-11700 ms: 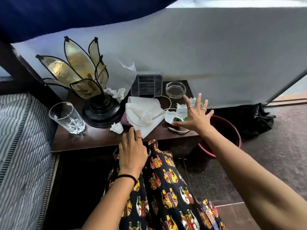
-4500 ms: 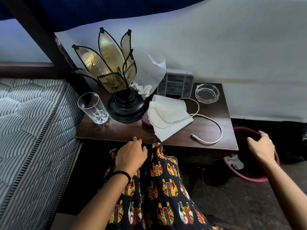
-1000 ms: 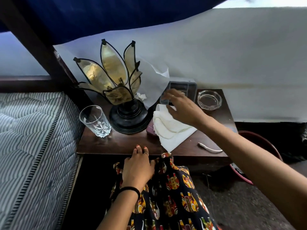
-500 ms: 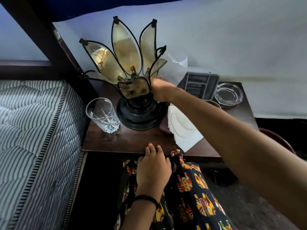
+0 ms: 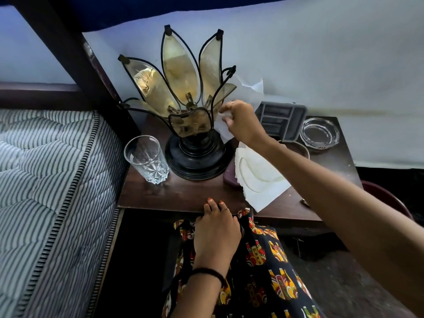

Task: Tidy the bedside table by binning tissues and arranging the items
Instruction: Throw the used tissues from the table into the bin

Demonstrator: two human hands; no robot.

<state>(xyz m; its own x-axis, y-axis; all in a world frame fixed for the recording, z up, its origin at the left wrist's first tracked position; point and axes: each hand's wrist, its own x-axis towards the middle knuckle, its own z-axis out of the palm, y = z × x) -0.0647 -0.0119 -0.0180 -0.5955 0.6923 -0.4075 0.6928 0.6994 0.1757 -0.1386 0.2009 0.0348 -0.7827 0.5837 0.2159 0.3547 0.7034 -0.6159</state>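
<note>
A person's right hand (image 5: 242, 121) reached behind a petal-shaped amber glass lamp with a black round base (image 5: 195, 125), its grip pinched closed on a crumpled white tissue (image 5: 223, 127) held just beside the lamp's stem, above the dark wooden desk (image 5: 183, 193). The left hand (image 5: 216, 228) rested flat at the desk's front edge, holding nothing, its fingers loosely spread. A clear cut-glass tumbler (image 5: 146, 159) stood left of the lamp. A folded white cloth (image 5: 259, 180), a grey slotted tray (image 5: 281, 120) and a clear glass ashtray (image 5: 321, 134) lay to the right.
</note>
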